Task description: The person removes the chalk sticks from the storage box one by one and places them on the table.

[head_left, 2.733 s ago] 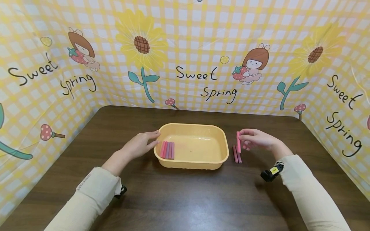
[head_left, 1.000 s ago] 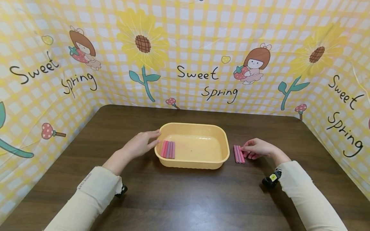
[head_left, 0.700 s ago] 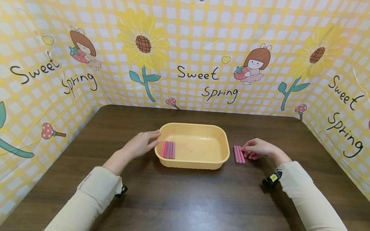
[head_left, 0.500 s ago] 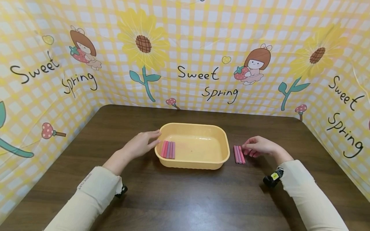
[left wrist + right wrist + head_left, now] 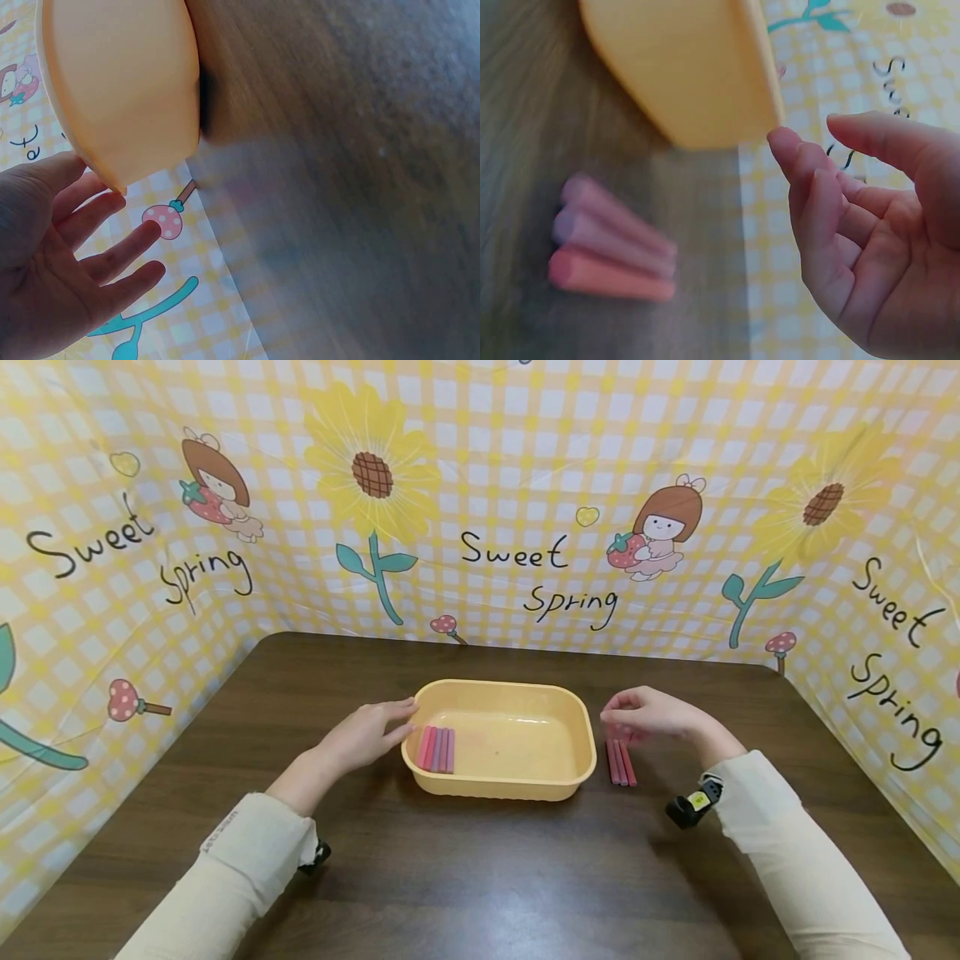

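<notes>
A yellow plastic basin (image 5: 525, 789) stands on the table, with a row of several pink and purple chalk-like sticks (image 5: 437, 750) inside at its left end. My left hand (image 5: 363, 735) touches the basin's left rim with thumb and fingertips; its other fingers are spread loosely in the left wrist view. Three more sticks (image 5: 621, 764), pink and purple, lie side by side on the table, just right of the basin. Above their far ends is my right hand (image 5: 648, 712), fingers loosely bent. The right wrist view shows a gap between thumb and fingertips, with nothing held.
The dark wood table (image 5: 480, 868) reaches back to a yellow checked cloth (image 5: 510, 485) printed with flowers and figures, which surrounds it on the back and sides. Each wrist carries a small black camera, such as the right camera (image 5: 693, 806).
Earlier my right hand set a pink stick down beside the other two and let go. It has since lifted and moved left and away, toward the basin. The left hand stays at the rim.
</notes>
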Available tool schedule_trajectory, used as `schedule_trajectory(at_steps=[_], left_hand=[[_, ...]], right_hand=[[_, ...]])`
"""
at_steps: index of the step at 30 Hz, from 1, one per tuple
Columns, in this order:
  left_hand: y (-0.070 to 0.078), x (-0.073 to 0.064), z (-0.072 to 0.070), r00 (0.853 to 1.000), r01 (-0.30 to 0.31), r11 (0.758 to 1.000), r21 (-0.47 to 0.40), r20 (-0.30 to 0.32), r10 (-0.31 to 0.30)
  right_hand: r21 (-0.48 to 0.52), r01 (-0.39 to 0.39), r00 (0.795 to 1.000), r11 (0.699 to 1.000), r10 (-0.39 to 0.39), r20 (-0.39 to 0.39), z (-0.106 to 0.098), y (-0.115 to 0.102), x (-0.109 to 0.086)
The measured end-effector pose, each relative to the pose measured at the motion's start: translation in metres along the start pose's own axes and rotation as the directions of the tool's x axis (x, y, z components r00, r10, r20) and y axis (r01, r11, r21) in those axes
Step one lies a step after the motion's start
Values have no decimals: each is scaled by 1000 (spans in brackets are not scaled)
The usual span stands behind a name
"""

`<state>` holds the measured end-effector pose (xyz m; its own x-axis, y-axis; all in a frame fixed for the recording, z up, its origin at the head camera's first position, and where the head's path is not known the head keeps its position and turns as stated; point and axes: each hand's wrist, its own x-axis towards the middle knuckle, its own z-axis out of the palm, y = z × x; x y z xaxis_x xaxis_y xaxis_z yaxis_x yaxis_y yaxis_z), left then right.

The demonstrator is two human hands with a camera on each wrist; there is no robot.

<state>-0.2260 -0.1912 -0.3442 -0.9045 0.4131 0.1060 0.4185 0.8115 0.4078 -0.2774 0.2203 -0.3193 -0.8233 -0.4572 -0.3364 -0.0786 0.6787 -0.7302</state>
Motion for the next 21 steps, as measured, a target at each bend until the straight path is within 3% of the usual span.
schedule_trajectory(at_steps=[5, 11, 21], left_hand=[[0, -1, -1, 1000, -1, 1000, 1, -3, 1], [-1, -1, 0, 1000, 1, 1000, -1, -3, -1], [-2, -3, 1, 999, -41, 999, -13, -24, 41]], right_hand=[[-35, 49, 999, 998, -49, 22, 3, -23, 5], [-51, 51, 997, 997, -47, 64, 9, -47, 14], [-125, 133, 982, 983, -114, 151, 22, -76, 37]])
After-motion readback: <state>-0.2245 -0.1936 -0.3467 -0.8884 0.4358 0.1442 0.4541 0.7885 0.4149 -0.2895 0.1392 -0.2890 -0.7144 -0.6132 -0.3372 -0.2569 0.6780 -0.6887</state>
